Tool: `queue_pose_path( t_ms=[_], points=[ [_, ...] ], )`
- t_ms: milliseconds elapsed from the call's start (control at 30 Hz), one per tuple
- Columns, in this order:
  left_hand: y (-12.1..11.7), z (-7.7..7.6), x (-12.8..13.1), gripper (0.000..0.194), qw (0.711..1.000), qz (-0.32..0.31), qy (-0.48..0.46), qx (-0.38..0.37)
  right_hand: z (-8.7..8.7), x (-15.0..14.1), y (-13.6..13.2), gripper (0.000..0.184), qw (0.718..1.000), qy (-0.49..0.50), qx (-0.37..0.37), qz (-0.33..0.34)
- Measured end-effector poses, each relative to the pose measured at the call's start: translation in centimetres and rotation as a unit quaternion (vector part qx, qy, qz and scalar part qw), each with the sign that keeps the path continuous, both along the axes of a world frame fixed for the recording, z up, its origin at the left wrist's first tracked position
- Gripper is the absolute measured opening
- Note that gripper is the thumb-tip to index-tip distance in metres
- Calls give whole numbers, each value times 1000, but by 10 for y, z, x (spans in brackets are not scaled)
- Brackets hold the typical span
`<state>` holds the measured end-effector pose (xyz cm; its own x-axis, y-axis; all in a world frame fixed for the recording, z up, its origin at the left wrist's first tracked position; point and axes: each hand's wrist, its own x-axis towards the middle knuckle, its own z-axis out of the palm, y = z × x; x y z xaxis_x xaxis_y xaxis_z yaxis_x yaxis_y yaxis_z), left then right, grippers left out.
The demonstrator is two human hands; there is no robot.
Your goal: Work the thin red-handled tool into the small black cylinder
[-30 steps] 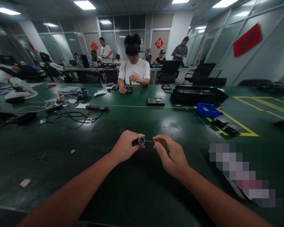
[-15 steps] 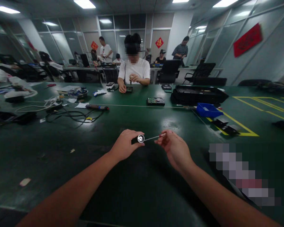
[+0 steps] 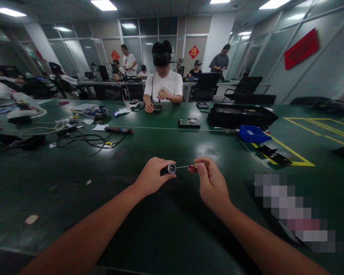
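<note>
My left hand (image 3: 152, 174) grips a small dark cylinder (image 3: 171, 169) between thumb and fingers. The cylinder's open end, with a bright metal ring, faces me; its exact kind I cannot make out. In my right hand (image 3: 213, 176) is a screwdriver (image 3: 195, 165) with a reddish, see-through handle, its thumb lying along the handle. The thin metal shaft points left, and its tip is at the cylinder's open end. Whether the tip touches the inside cannot be seen. Both hands are held above the green table (image 3: 149, 236).
Across the table a person in white (image 3: 162, 82) handles a small dark device. A circuit board unit (image 3: 189, 122), black tray (image 3: 242, 114) and blue bin (image 3: 252, 133) lie ahead to the right. Black cables (image 3: 87, 141) and a dark handheld tool (image 3: 118, 130) lie left.
My right hand has turned, so its thumb and more of the screwdriver handle show. The shaft has become more level, and its tip has come to the cylinder's opening. My left hand barely moved.
</note>
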<state>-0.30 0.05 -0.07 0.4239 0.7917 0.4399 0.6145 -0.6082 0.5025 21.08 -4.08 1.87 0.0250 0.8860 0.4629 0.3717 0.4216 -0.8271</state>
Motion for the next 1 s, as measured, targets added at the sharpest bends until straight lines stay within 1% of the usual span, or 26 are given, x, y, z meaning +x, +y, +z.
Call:
queue_pose_path(
  t_ms=[133, 267, 367, 467, 600, 800, 900, 1000],
  points=[
    [1, -1, -1, 38, 1000, 2, -3, 0, 4, 3, -2, 21, 999, -49, 15, 10],
    [0, -1, 0, 37, 1000, -1, -2, 1, 10, 6, -2, 20, 992, -116, 48, -16],
    [1, -1, 0, 38, 1000, -4, -1, -3, 12, 7, -2, 30, 984, -159, 67, -50],
    [1, -1, 0, 39, 1000, -2, 0, -5, 12, 7, -2, 40, 979, -178, 77, -69],
    [0, 0, 0, 38, 1000, -2, -2, -7, 11, 7, -3, 49, 973, -199, 91, -70],
    [0, -1, -1, 37, 1000, -10, -3, -8, 11, 8, -4, 57, 967, -222, 110, -62],
    [1, -2, -1, 38, 1000, -7, -1, -6, 11, 7, -4, 50, 967, -222, 111, -64],
    [1, -2, -1, 38, 1000, -5, 1, -2, 13, 6, -4, 32, 971, -214, 90, -55]
  ],
)
